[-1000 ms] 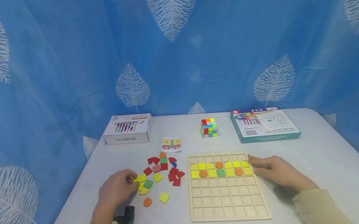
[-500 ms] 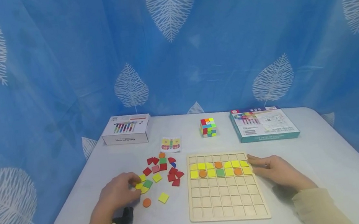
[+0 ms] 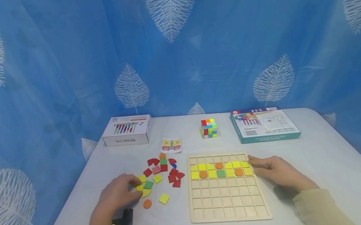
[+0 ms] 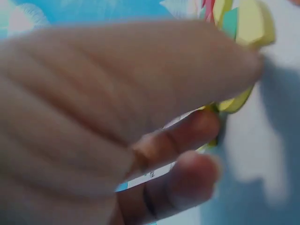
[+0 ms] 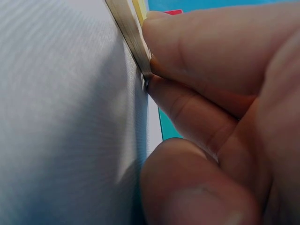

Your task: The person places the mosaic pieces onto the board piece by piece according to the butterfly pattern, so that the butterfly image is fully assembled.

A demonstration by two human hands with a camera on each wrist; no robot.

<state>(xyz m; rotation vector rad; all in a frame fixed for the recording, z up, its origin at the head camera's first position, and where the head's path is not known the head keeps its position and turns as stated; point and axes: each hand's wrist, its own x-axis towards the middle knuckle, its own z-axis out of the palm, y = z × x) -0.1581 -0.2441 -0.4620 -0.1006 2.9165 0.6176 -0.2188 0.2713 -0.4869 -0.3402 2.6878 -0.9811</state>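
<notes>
My left hand [image 3: 117, 194] is at the near-left edge of the loose tiles, thumb and index finger closing around a yellow tile [image 3: 139, 187]. In the left wrist view, the thumb [image 4: 187, 65] hides most of that grip. A green square [image 3: 148, 185] and a yellow quarter-round tile [image 3: 146, 192] lie right beside the fingertips. My right hand [image 3: 278, 171] touches the right edge of the wooden grid board [image 3: 232, 219] with its fingers extended. Two of the board's upper rows hold yellow tiles, orange discs and one green square [image 3: 221, 173]. In the right wrist view, fingertips meet the board's edge [image 5: 129, 37].
Red tiles [image 3: 172, 177], an orange disc [image 3: 147, 203] and a yellow square [image 3: 164, 198] lie left of the board. A pattern card [image 3: 172, 145], a puzzle cube [image 3: 209, 128], a white box [image 3: 126, 131] and a teal-edged box [image 3: 264, 125] stand farther back.
The left hand has moved slightly right and down over the yellow tiles, its fingertips drawing in around one. The right hand stays at the board's edge.
</notes>
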